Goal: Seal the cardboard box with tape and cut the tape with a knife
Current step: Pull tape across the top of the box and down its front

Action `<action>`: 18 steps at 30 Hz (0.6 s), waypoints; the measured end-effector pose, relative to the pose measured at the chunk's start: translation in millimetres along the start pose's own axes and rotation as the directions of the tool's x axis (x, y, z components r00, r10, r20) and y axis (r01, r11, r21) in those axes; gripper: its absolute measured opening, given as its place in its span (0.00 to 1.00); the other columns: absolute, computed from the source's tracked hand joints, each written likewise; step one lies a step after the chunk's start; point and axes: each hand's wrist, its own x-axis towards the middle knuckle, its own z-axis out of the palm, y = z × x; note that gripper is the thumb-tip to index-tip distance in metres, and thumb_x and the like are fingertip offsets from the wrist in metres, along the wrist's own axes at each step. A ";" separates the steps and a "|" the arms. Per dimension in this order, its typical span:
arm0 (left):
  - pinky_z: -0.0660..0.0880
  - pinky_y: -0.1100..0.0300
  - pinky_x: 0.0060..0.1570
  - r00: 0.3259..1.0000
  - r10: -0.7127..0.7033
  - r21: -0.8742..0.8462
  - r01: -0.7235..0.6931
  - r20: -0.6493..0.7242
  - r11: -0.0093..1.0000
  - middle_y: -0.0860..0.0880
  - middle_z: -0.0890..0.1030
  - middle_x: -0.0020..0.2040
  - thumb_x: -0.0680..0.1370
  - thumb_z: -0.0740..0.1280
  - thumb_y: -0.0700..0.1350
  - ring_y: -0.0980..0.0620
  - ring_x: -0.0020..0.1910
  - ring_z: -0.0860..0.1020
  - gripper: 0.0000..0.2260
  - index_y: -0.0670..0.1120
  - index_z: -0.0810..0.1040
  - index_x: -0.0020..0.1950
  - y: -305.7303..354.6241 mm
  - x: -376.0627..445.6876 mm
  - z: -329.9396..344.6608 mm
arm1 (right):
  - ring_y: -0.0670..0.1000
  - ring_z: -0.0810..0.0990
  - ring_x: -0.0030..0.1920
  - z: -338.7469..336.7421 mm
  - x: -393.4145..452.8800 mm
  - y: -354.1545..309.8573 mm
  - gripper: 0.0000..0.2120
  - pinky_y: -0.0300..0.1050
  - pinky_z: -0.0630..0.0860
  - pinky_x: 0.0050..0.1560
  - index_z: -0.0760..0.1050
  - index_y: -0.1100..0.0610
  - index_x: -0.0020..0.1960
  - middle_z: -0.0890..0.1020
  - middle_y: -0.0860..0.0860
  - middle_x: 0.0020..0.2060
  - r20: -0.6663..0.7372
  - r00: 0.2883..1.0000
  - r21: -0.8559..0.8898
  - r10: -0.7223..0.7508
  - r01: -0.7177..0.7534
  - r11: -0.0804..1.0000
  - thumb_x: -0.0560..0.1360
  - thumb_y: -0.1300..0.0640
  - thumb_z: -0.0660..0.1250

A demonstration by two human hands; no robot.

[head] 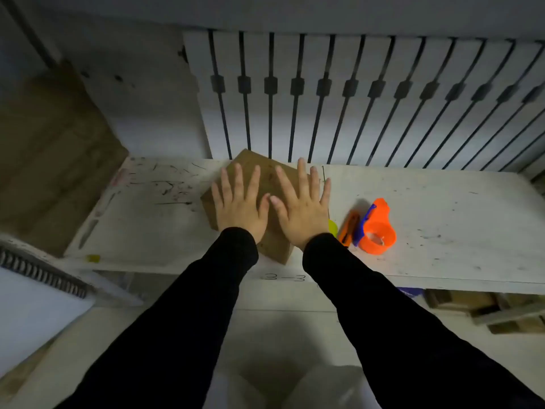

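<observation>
A small brown cardboard box (267, 175) sits turned cornerwise on the white worktable (442, 225). My left hand (240, 203) and my right hand (303, 206) lie flat on its top side by side, fingers spread and thumbs almost touching, holding nothing. Just right of the box lies an orange utility knife (348, 228). Beside it stands an orange tape dispenser (377, 228) with a blue part and a roll of clear tape. Most of the box's top is hidden under my hands.
A white slatted panel (368, 98) with black strips stands behind the table. Large cardboard sheets (50, 149) lean at the left. A small yellow-green object (333, 227) peeks out by my right wrist. Wooden pieces (501, 311) lie under the table's right side.
</observation>
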 end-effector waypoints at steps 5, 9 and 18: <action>0.36 0.44 0.73 0.997 -0.044 -0.019 0.043 -0.059 0.999 0.47 0.43 0.79 0.80 0.47 0.56 0.42 0.77 0.39 0.26 0.55 0.41 0.77 -7.3 14.4 53.6 | 0.59 0.44 0.77 48.3 6.4 16.2 0.27 0.60 0.36 0.73 0.48 0.42 0.75 0.49 0.53 0.78 -0.038 0.996 0.070 -0.075 0.078 0.995 0.77 0.39 0.45; 0.36 0.44 0.73 0.989 -0.066 -0.062 0.058 -0.132 0.996 0.48 0.46 0.79 0.81 0.47 0.56 0.43 0.78 0.40 0.26 0.56 0.43 0.77 -4.3 17.2 80.3 | 0.58 0.42 0.77 72.1 5.1 18.7 0.25 0.58 0.33 0.73 0.48 0.42 0.75 0.49 0.52 0.78 -0.001 0.997 0.104 -0.080 0.080 0.991 0.79 0.41 0.47; 0.35 0.42 0.73 0.997 -0.037 0.037 0.034 0.070 0.999 0.50 0.52 0.79 0.81 0.41 0.57 0.47 0.78 0.47 0.25 0.52 0.52 0.77 0.3 -28.0 84.2 | 0.54 0.50 0.77 77.5 -45.7 9.6 0.27 0.58 0.39 0.74 0.58 0.52 0.74 0.60 0.52 0.76 0.087 0.996 0.095 0.029 -0.037 0.995 0.80 0.41 0.44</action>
